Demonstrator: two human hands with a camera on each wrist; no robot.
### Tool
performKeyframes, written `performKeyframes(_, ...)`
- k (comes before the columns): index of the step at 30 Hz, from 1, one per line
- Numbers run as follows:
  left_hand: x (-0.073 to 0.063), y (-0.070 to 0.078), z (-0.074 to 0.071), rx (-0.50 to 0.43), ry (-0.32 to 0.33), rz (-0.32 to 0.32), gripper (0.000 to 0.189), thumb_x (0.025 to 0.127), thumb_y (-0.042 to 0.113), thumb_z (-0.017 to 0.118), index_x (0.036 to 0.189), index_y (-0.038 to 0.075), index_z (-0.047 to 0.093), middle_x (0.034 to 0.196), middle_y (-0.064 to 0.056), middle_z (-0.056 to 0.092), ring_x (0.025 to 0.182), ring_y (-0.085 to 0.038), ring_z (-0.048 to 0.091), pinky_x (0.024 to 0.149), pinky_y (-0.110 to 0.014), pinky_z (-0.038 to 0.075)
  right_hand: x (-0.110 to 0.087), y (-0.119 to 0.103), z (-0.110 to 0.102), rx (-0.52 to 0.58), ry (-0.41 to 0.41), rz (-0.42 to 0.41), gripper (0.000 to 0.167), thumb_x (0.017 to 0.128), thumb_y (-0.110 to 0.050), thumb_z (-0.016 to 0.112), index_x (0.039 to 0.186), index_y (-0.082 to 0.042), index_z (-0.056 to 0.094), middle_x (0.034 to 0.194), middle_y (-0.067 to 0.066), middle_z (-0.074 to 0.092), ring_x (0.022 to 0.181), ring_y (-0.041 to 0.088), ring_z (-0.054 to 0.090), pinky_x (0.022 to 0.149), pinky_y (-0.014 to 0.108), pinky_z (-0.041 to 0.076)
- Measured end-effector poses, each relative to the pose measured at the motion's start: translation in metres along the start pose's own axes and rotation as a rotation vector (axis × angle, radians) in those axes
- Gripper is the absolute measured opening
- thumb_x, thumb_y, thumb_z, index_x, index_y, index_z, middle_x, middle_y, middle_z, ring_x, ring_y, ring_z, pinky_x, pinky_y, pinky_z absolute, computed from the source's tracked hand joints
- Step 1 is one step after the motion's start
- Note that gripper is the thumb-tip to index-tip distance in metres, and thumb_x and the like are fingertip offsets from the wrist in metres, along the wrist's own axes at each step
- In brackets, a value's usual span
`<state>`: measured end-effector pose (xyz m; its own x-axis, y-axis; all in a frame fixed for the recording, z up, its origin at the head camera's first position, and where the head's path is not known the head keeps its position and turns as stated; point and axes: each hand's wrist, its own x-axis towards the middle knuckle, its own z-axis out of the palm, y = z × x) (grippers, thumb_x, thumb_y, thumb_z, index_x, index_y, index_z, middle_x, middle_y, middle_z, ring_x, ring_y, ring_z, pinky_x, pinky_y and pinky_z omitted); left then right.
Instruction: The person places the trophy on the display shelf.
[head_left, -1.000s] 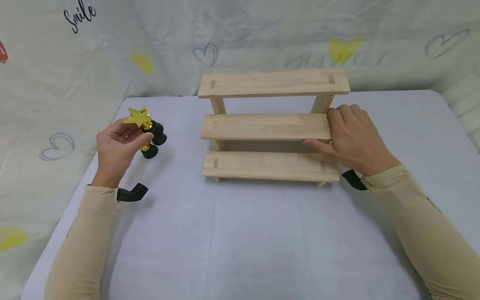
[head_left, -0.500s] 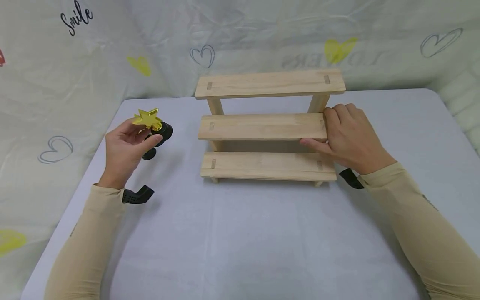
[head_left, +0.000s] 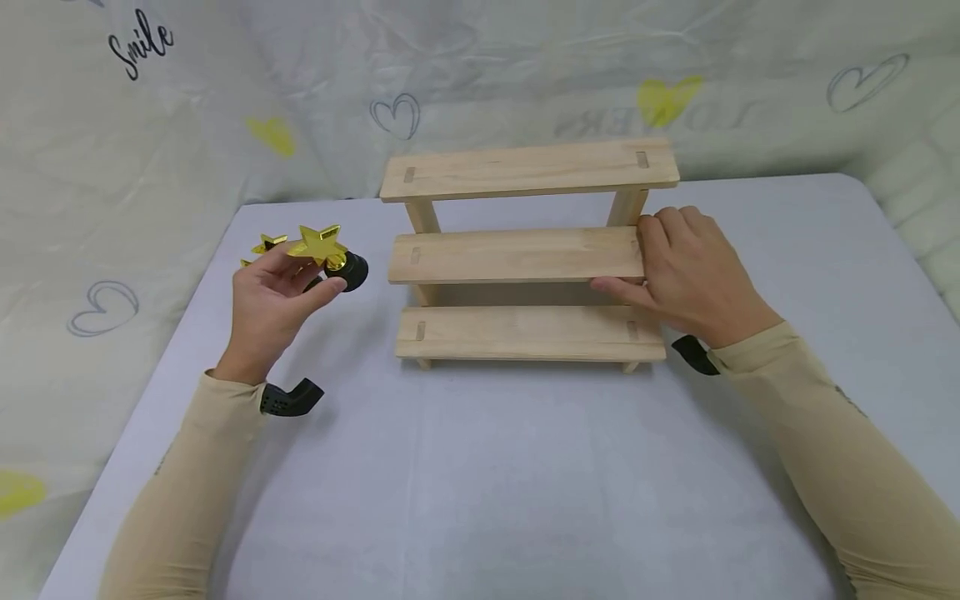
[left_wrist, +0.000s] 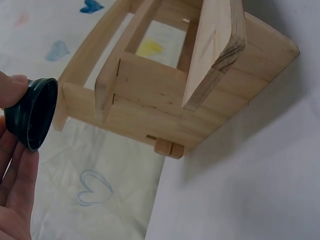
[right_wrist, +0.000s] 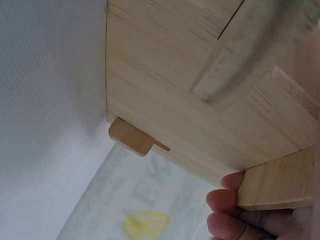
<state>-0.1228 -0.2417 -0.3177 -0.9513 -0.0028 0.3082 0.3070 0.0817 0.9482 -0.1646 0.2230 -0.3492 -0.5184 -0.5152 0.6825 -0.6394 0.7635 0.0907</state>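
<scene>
Where left grip (head_left: 272,302) pinches | black trophy base (left_wrist: 33,114) lies between thumb (left_wrist: 13,90) and fingers (left_wrist: 25,175)

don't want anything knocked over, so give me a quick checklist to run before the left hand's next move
1. Front star trophy held by the left hand: ok, between thumb and fingers.
2. Trophy upright: not ok, it leans with its black base toward the shelf.
3. Wooden shelf steadied: ok, the right hand grips the middle board's right end.
4. Gap between trophy and shelf: ok, they are apart.
5. Second gold star secure: cannot tell, the left hand hides its hold.
</scene>
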Motion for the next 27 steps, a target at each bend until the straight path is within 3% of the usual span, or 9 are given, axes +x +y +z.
performKeyframes(9, 0.002, 0.003, 0.022, -0.016, -0.062, 0.051, 0.051, 0.076, -0.027, 0.073, 0.117, 0.004, 0.074, 0.115, 0.001, 0.071, 0.111, -0.014, 0.07, 0.108, -0.023, 0.056, 0.001, 0.001, 0.0, -0.02, -0.001, -0.016, 0.094, 0.101, -0.077, 0.03, 0.084, 0.013, 0.051, 0.066, 0.019, 0.043, 0.056, 0.033, 0.033, 0.051, 0.039, 0.029)
performKeyframes(18, 0.0, 0.004, 0.041, -0.031, -0.141, 0.044, 0.052, 0.076, -0.027, 0.072, 0.122, -0.002, 0.07, 0.118, 0.003, 0.072, 0.114, -0.013, 0.07, 0.111, -0.024, 0.054, -0.001, 0.002, -0.001, -0.042, -0.029, -0.022, 0.093, 0.101, -0.076, 0.031, 0.084, 0.013, 0.052, 0.067, 0.019, 0.044, 0.057, 0.034, 0.036, 0.053, 0.04, 0.032)
performKeyframes(27, 0.002, 0.009, 0.058, -0.001, -0.207, 0.047, 0.05, 0.078, -0.021, 0.075, 0.12, 0.006, 0.071, 0.117, 0.0, 0.072, 0.112, -0.014, 0.069, 0.111, -0.024, 0.054, 0.0, 0.002, -0.002, -0.042, -0.02, -0.016, 0.092, 0.101, -0.076, 0.032, 0.086, 0.013, 0.053, 0.068, 0.019, 0.045, 0.058, 0.034, 0.036, 0.053, 0.039, 0.033)
